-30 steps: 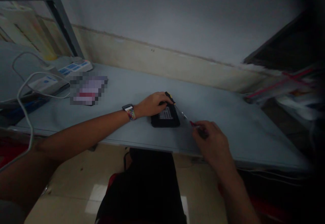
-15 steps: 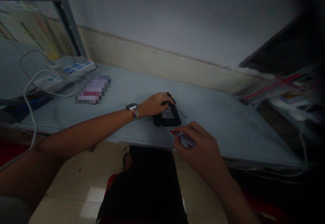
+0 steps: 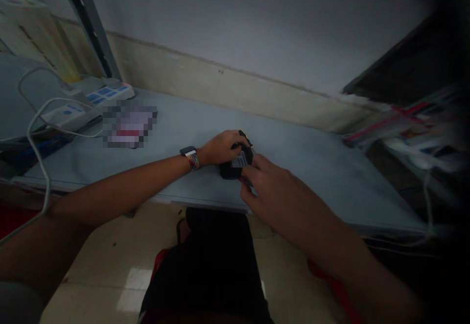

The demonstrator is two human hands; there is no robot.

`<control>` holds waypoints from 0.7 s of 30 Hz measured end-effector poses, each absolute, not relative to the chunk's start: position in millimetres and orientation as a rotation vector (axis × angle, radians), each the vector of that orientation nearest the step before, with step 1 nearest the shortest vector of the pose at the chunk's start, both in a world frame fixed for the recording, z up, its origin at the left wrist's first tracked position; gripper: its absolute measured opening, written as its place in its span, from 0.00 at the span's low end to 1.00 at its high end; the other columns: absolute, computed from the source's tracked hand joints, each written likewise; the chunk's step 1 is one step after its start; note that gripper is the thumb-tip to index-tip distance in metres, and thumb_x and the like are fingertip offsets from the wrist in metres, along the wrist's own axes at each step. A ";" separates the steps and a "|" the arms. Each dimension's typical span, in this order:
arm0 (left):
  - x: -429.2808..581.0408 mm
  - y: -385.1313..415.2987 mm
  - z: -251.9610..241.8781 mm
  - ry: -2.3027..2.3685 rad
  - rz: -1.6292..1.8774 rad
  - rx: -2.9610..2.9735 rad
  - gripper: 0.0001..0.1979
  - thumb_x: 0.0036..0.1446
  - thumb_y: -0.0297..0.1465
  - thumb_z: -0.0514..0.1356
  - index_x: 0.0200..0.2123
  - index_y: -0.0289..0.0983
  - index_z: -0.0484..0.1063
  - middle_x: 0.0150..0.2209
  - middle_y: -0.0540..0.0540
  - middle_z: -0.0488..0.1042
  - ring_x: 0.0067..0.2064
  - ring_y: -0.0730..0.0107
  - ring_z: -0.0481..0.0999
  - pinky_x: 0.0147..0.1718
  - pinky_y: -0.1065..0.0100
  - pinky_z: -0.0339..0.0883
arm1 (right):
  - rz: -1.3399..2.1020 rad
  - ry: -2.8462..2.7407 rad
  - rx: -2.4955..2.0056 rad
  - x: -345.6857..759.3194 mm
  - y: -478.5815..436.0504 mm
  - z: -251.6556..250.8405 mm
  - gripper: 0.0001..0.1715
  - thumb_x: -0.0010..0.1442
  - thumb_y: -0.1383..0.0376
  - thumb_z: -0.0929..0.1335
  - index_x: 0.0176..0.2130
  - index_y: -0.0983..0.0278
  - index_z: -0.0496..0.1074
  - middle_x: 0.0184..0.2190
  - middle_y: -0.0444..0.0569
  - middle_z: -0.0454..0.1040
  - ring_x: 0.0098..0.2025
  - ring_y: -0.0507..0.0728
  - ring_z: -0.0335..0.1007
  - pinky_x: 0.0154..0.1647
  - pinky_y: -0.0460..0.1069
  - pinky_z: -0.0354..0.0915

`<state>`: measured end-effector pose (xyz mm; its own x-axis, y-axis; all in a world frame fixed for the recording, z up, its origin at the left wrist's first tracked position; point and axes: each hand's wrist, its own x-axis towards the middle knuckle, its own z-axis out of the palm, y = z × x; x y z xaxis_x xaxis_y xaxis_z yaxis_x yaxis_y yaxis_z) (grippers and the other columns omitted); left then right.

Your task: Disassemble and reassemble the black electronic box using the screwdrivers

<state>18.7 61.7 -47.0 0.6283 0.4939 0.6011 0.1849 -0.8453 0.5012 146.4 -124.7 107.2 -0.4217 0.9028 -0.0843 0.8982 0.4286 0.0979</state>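
Black device [image 3: 236, 166], left hand [image 3: 220, 147] holding, right hand [image 3: 275, 192] touching

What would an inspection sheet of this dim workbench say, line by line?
Surface: pale blue table, dimly lit.
Job's things: black device with a white label, lying flat near the table's front edge; black-and-yellow tool end pokes out behind it.
Clutter: blurred-out flat item at the left; piled goods at the right.
Grippers (hands): left hand grips the device's far-left side; right hand touches its near-right edge, with a red sliver at the fingers; grip unclear.
Cables: white cable loops past two power strips.
Surroundings: bare wall, metal shelf post, tiled floor.
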 end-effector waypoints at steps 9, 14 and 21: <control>20.4 61.1 -47.0 0.564 1.066 2.462 0.17 0.65 0.23 0.59 0.52 0.37 0.84 0.48 0.39 0.83 0.51 0.58 0.82 0.59 0.53 0.75 | -0.116 2.589 1.935 155.4 -156.7 55.8 0.11 0.73 0.74 0.63 0.51 0.65 0.70 0.44 0.55 0.76 0.35 0.60 0.76 0.32 0.53 0.61; 18.9 59.2 -44.9 0.606 1.045 2.449 0.18 0.64 0.22 0.59 0.51 0.38 0.84 0.48 0.40 0.83 0.52 0.58 0.82 0.59 0.52 0.76 | -0.297 2.670 2.301 148.1 -178.9 6.6 0.08 0.74 0.71 0.59 0.46 0.60 0.65 0.39 0.53 0.76 0.33 0.60 0.75 0.30 0.52 0.59; 15.5 52.6 -38.7 0.668 0.972 2.466 0.17 0.66 0.23 0.59 0.53 0.38 0.82 0.50 0.39 0.83 0.53 0.58 0.82 0.59 0.52 0.76 | -0.385 2.583 2.673 123.5 -187.7 -19.7 0.08 0.77 0.69 0.58 0.45 0.59 0.63 0.39 0.55 0.78 0.34 0.61 0.78 0.31 0.52 0.61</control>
